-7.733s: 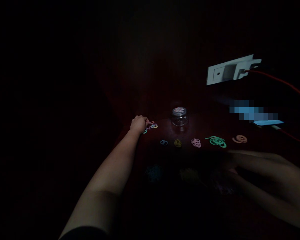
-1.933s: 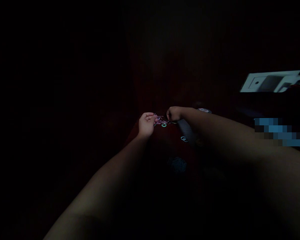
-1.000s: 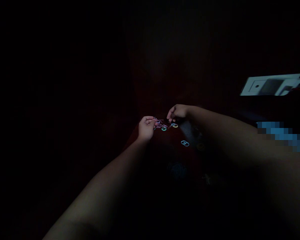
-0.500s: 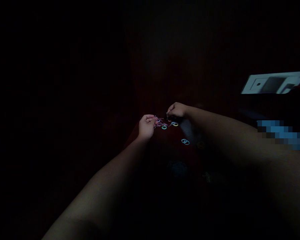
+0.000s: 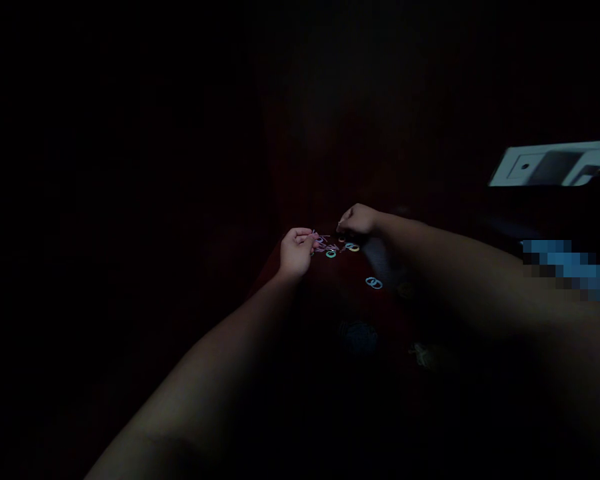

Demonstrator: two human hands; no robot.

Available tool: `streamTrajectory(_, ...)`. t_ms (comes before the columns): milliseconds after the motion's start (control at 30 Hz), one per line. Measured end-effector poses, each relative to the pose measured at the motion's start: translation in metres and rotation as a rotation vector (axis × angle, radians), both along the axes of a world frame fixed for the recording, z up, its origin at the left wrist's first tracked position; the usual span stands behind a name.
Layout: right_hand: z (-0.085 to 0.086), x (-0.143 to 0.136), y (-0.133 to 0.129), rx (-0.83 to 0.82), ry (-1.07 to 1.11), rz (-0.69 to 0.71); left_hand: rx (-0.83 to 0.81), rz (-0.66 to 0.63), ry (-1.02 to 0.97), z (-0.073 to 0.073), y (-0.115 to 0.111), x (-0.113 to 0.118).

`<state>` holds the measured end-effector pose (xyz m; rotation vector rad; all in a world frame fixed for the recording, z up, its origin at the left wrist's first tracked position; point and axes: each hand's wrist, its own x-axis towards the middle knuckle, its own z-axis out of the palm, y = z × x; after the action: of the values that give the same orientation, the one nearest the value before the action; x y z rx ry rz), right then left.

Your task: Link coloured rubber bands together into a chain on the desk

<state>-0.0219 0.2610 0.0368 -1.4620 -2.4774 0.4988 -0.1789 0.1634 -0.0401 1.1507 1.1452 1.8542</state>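
My left hand (image 5: 297,253) is closed, thumb against fingers, on thin pink-purple strings (image 5: 325,248) whose loose ends stick out to the right. Just beyond its fingertips lies a green ring (image 5: 331,254) under the strings. My right hand (image 5: 359,220) is curled with fingertips pinched together; what it grips is too dark and small to make out. Below it rest a yellow ring (image 5: 355,249) and a pale blue one, overlapping. Nearer to me is a pair of overlapping light blue rings (image 5: 374,283).
A dim bluish tangle (image 5: 359,337) and a yellowish bundle (image 5: 421,355) lie on the dark reddish surface closer to me. At the right is a white flat object with a grey panel (image 5: 555,167), above a blurred-out blue patch (image 5: 570,263). Most of the scene is dark.
The view has shifted slightly, so most things appear a little further right. Both hands keep nearly the same pose, the right one still close to the rings.
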Motion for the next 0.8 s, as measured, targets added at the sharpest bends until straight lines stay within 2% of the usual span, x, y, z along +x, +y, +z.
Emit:
streamTrajectory(133,-0.001,0.006,0.009,0.102,-0.229,-0.066,-0.004,0.003,0.006,0.000,0.000,0.000)
streamTrajectory(233,-0.007,0.007,0.011,0.107,-0.317,-0.060,0.001,-0.003,0.007,0.000,0.001,0.000)
streamTrajectory(367,-0.010,0.009,0.007,0.025,-0.336,-0.020,0.001,-0.010,0.004,0.000,0.000,0.000)
streamTrajectory(533,-0.005,0.010,0.005,-0.031,-0.370,0.011,-0.003,0.002,0.007,0.001,-0.001,0.000)
streamTrajectory(800,-0.007,0.005,-0.002,0.022,-0.397,0.026,0.003,0.005,0.037,-0.001,0.001,-0.001)
